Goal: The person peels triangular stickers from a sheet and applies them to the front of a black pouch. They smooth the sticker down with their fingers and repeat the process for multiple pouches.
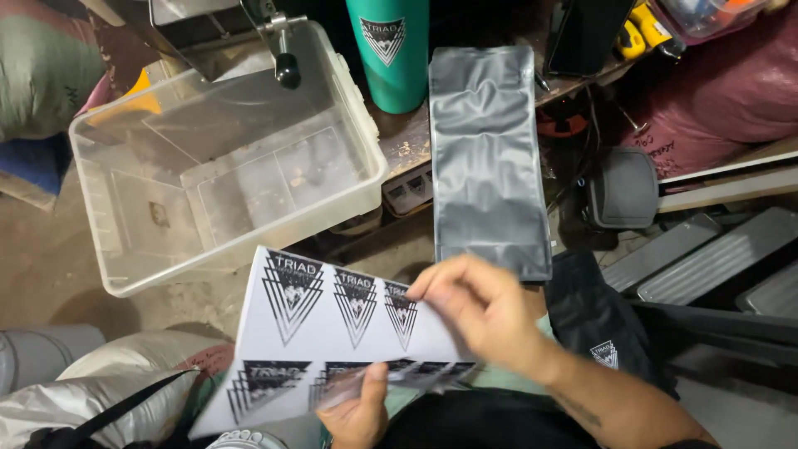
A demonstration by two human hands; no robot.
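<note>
I hold a white sticker sheet (291,341) printed with black triangle designs, low in the middle of the view. My left hand (359,411) grips its bottom edge, thumb pressed on the lower row. My right hand (482,312) reaches in from the right, and its fingertips pinch the sheet's upper right part beside the third triangle sticker (401,309). I cannot tell whether a sticker is lifted. A flat silver pouch (489,158) lies lengthwise on the bench just beyond my right hand.
A clear plastic bin (116,249) sits at the left under a metal machine with a black knob (288,71). A teal bottle (392,75) stands beside the pouch. A black bag (603,324) lies to the right, grey sacks (108,382) at the lower left.
</note>
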